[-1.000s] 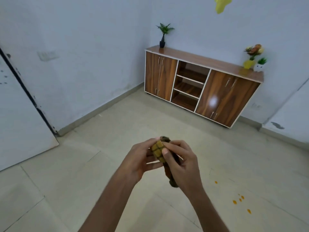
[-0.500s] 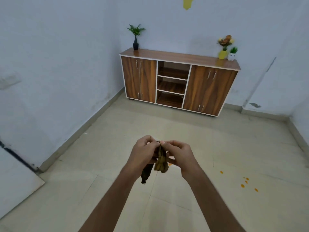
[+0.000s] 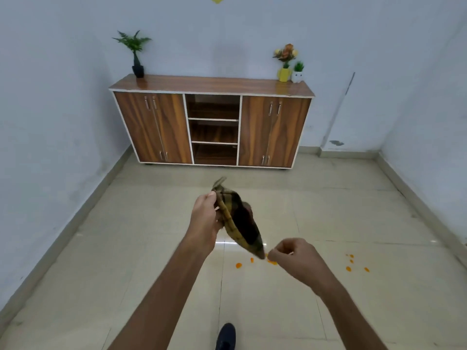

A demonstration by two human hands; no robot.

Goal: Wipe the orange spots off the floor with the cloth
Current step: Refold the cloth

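Observation:
A dark brown and yellow checked cloth hangs stretched on a slant above the floor between my hands. My left hand grips its upper end. My right hand, lower and to the right, pinches the cloth's bottom corner with closed fingers. Orange spots lie on the beige floor tiles just below the cloth and my right hand, partly hidden by that hand. A second cluster of orange spots lies further right.
A wooden cabinet with open middle shelves stands against the far wall, with potted plants on top. White walls close the room on the left and right. My dark shoe shows at the bottom edge.
The cloth was bunched between both hands held together. My hands have moved apart, the right one down and right, and the cloth is spread out. The view has turned to face the cabinet.

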